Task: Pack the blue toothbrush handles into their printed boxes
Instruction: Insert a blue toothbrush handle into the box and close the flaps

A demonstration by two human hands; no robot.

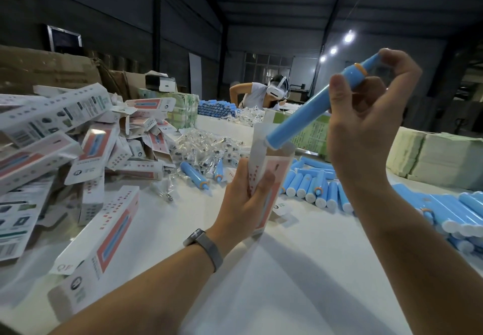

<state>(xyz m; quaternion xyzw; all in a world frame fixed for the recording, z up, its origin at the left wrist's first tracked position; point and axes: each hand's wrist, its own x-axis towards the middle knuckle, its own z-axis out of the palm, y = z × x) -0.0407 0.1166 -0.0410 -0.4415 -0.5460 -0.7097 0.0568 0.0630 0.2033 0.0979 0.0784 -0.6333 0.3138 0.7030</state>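
My left hand point(244, 198) grips a printed white and red box point(271, 175) upright above the table, its top flap open. My right hand point(366, 125) pinches a blue toothbrush handle point(311, 107) near its orange-ringed top end. The handle slants down to the left, and its white bottom end sits at the box's open mouth. More blue handles point(313, 185) lie in a row on the white table point(300, 269) behind the box, and another heap of them point(457, 214) lies at the right. A closed printed box point(104, 245) lies at the lower left.
A heap of printed boxes point(65, 136) fills the left side. Small clear bags point(206, 146) lie mid-table with two loose blue handles point(194, 174). Stacks of green leaflets point(439, 154) sit at the right. A person wearing a headset point(264, 94) bends over the far end.
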